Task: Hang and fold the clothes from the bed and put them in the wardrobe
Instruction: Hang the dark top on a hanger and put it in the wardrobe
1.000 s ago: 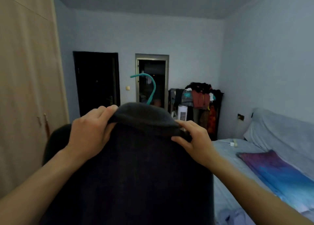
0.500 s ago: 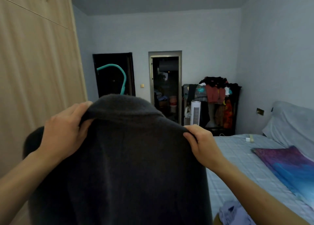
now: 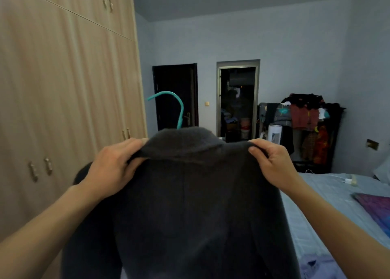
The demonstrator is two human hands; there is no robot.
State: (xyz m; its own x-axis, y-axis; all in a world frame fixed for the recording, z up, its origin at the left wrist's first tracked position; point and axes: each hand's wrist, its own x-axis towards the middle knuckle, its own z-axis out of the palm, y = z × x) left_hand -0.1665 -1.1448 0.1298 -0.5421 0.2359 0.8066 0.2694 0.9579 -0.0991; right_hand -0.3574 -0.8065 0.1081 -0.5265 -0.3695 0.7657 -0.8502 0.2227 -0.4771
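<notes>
Presently the dark coat is pinched at its collar by left hand and right hand, so it sits squarely on the teal hanger.

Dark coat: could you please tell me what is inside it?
Only the hook of a teal hanger shows, rising from the collar of the dark coat; the rest of the hanger is covered by fabric. The left hand and right hand grip the collar's ends.

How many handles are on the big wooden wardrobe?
6 handles: two up high, two low on the left, two farther along at mid height. The dark coat may hide more.
</notes>
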